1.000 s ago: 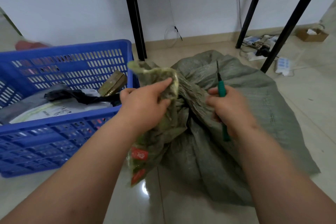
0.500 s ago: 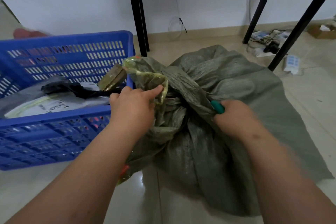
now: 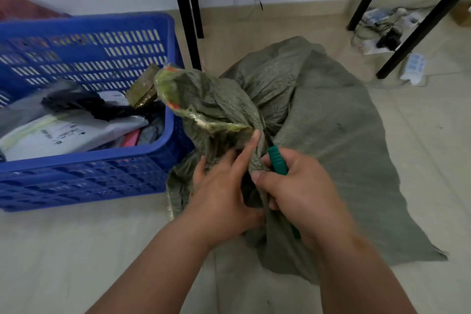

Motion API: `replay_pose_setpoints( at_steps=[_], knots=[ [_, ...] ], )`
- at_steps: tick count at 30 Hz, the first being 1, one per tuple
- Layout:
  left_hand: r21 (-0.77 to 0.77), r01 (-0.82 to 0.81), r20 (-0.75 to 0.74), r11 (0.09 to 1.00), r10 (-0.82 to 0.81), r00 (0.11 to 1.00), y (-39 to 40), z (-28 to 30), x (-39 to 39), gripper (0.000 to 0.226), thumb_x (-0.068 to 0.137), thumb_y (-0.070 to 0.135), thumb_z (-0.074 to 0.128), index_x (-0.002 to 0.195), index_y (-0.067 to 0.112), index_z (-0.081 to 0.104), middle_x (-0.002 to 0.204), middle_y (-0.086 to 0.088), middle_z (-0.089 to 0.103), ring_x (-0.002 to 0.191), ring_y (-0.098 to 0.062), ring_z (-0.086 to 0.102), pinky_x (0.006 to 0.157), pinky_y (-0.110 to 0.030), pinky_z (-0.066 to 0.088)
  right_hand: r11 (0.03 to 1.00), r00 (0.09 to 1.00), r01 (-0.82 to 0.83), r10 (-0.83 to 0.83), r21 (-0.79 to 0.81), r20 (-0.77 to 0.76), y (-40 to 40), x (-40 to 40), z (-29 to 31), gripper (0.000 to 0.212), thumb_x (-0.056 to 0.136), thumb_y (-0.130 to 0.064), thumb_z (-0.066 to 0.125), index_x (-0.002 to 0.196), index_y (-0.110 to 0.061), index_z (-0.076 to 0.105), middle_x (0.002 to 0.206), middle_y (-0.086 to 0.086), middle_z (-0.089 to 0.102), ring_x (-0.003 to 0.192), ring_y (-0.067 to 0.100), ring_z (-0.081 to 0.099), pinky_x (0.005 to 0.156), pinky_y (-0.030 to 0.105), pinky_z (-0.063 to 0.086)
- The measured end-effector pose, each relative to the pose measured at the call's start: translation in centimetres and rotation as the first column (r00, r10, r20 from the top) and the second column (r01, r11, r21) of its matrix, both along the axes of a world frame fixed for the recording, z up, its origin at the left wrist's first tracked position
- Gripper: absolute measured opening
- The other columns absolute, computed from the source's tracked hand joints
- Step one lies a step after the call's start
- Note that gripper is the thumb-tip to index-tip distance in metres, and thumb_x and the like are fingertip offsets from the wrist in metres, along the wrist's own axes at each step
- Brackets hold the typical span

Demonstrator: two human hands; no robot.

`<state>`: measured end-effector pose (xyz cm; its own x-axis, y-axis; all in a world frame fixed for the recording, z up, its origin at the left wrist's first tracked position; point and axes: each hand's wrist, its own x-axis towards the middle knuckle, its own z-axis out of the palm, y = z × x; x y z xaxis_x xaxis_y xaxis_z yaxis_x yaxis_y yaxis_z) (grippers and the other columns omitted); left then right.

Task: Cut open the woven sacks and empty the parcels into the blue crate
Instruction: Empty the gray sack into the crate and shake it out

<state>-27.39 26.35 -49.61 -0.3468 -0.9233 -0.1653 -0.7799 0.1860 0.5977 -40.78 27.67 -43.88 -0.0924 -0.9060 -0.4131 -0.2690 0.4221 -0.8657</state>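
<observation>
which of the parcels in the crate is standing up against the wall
The brown taped parcel, propped on edge in the blue crate's far right corner. The white mailer and black bag lie flat.

- The grey-green woven plastic sack (image 3: pixel 331 135) lies beneath and beyond both hands.
- The blue slotted plastic crate (image 3: pixel 84 173) stands left of the left hand (image 3: pixel 221 194), touching the sack.
- Grey and white plastic mailer parcels (image 3: pixel 68 130) lie inside it.
- Black metal table legs (image 3: pixel 188 7) stand behind.

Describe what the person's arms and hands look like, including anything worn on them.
Both forearms are bare in view: no sleeves, gloves or watch. The left hand and right hand show no rings or markings. Nails look short and unpainted.
</observation>
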Motion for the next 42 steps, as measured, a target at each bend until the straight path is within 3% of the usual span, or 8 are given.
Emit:
replay_pose_setpoints(
  at_steps=[5,11,14,17,25,33,38,42],
  knots=[
    [-0.006,-0.318,-0.273,0.948,0.305,0.912,1.5,4.1,-0.9,0.024,0.077,0.036,0.053,0.083,0.059,0.054,0.093,0.021,0.057,0.097,0.015,0.045,0.116,-0.05,0.012,0.998,0.999,-0.049,0.048,-0.041,-0.013,1.4,0.6,5.4,0.015,0.085,-0.018,0.071,0.073,-0.023,0.063,0.052,-0.007,0.053,0.047,0.006,0.048,0.046,0.019,0.04],
    [0.07,-0.299,-0.248,0.952,0.307,0.919,3.3,13.8,-1.4,0.041,0.081,0.017,0.068,0.067,0.051,0.05,0.092,0.025,0.058,0.101,0.012,0.048,0.114,-0.049,0.012,0.999,0.997,0.048,-0.05,-0.025,-0.066,5.0,-2.5,12.8,0.049,0.072,-0.004,0.075,0.098,-0.044,0.064,0.103,-0.009,0.065,0.08,0.0,0.059,0.072,0.02,0.046],
    [0.094,-0.29,-0.267,0.952,0.305,0.914,4.3,19.1,-1.4,0.025,0.08,0.027,0.059,0.065,0.046,0.051,0.087,0.027,0.058,0.096,0.013,0.049,0.115,-0.045,0.011,0.994,0.991,-0.01,0.024,0.108,-0.135,6.7,-4.1,15.4,0.091,0.061,-0.005,0.073,0.134,-0.052,0.043,0.135,-0.017,0.05,0.119,0.001,0.052,0.099,0.035,0.049],
    [0.123,-0.298,-0.323,0.947,0.322,0.89,5.0,24.7,-1.5,0.023,0.079,0.028,0.059,0.064,0.043,0.052,0.079,0.028,0.058,0.085,0.01,0.053,0.116,-0.044,0.013,0.99,0.998,-0.052,0.048,0.134,0.039,7.5,-3.1,18.3,0.111,0.069,0.001,0.082,0.147,-0.048,0.019,0.139,-0.029,0.04,0.125,-0.01,0.044,0.106,0.027,0.042],
    [0.226,-0.31,-0.461,0.923,0.382,0.801,5.6,39.3,3.2,0.005,0.078,0.026,0.065,0.081,0.03,0.067,0.076,0.011,0.068,0.086,-0.014,0.063,0.096,-0.052,0.046,0.997,0.965,-0.08,0.082,0.018,-0.251,5.7,1.6,30.6,0.03,0.084,-0.021,0.07,0.096,-0.046,0.057,0.083,-0.025,0.062,0.081,0.001,0.061,0.062,0.009,0.041],
    [0.141,-0.331,-0.541,0.933,0.353,0.763,3.6,51.9,11.0,0.032,0.087,-0.001,0.062,0.092,0.028,0.074,0.089,0.014,0.074,0.089,-0.001,0.067,0.084,-0.023,0.053,0.997,0.973,-0.058,0.046,-0.044,-0.225,3.6,8.5,42.8,0.01,0.081,-0.013,0.066,0.083,-0.024,0.065,0.078,-0.005,0.069,0.077,0.017,0.063,0.07,0.035,0.052],
    [0.106,-0.39,-0.564,0.915,0.379,0.734,2.2,58.0,17.4,0.032,0.093,0.006,0.057,0.1,0.033,0.072,0.089,0.026,0.072,0.085,0.018,0.061,0.073,-0.002,0.044,0.997,0.998,-0.03,0.026,-0.068,-0.056,2.0,15.0,49.6,0.012,0.079,-0.008,0.064,0.079,-0.019,0.067,0.064,-0.002,0.067,0.06,0.017,0.059,0.059,0.03,0.045],
    [0.107,-0.365,-0.416,0.925,0.375,0.828,1.3,60.2,22.8,0.056,0.098,0.017,0.053,0.145,0.045,0.038,0.117,0.026,0.057,0.111,0.004,0.056,0.093,-0.013,0.041,0.999,0.999,-0.005,0.007,-0.032,0.04,0.5,20.5,52.8,0.008,0.083,-0.005,0.061,0.081,-0.012,0.066,0.065,0.007,0.062,0.049,0.014,0.052,0.045,0.024,0.041]
  ],
)
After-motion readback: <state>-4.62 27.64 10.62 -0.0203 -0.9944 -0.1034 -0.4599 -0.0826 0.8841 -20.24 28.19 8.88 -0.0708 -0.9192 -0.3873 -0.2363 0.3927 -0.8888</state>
